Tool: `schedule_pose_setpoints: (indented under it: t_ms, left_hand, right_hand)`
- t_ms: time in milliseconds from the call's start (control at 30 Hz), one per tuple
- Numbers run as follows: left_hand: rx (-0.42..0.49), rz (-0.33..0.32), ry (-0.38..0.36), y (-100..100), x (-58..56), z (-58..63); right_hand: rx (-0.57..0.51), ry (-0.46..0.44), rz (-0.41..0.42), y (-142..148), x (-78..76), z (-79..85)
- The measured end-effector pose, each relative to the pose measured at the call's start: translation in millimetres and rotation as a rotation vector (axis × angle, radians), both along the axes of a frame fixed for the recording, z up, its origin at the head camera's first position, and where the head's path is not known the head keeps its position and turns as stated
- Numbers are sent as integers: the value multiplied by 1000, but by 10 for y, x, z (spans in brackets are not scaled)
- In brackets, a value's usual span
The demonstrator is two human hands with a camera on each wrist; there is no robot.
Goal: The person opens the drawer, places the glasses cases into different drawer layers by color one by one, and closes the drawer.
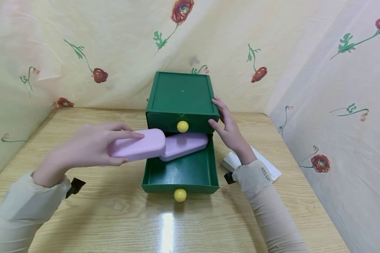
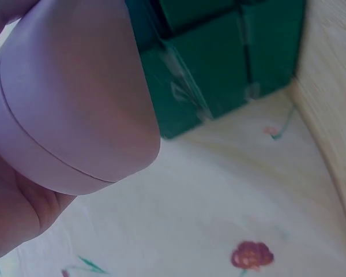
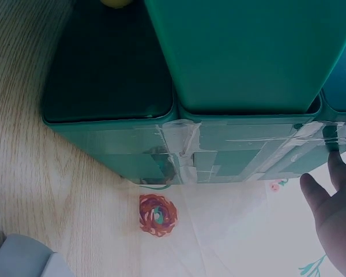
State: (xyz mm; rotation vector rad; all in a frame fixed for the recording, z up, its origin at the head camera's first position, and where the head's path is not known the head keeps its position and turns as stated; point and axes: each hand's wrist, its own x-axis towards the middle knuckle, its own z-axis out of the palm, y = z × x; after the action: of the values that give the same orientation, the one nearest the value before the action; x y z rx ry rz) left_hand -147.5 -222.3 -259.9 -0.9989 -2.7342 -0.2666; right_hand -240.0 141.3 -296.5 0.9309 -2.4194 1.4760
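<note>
My left hand [image 1: 95, 144] grips a lilac glasses case [image 1: 145, 143] from its left end, thumb beneath and fingers over the top. In the left wrist view the seam around that lilac case shows close up. Its far end overlaps a second lilac glasses case [image 1: 187, 144], which lies slanted at the back of a pulled-out green drawer [image 1: 182, 172]. This drawer belongs to a green drawer unit [image 1: 182, 93] with yellow knobs. My right hand [image 1: 229, 130] rests against the unit's right side near the top, its fingers spread.
A white object [image 1: 267, 163] lies on the wooden table [image 1: 107, 214] right of the unit, partly behind my right wrist. Clear tape [image 3: 184, 144] runs along the unit's side. A flowered cloth [image 1: 123, 45] hangs behind and at both sides.
</note>
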Motion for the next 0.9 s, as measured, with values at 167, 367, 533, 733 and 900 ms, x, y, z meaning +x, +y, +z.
schedule_pose_setpoints:
  t_ms: [167,367,533,733,900]
  left_hand:
    - [-3,-44,-8,195,-3,19]
    - [11,-112,-25,455,-38,17]
    - [6,-162,-33,642,-66,16]
    - [-3,-188,-34,816,-95,0]
    - [-14,-201,-35,943,-113,-26]
  right_hand:
    - [7,-8,-6,-8,16,9]
    - [19,-18,-21,-9,22,16]
    - [21,-16,-21,-8,13,12]
    - [22,-8,-19,-15,15,13]
    - [20,-10,-22,-13,20,10]
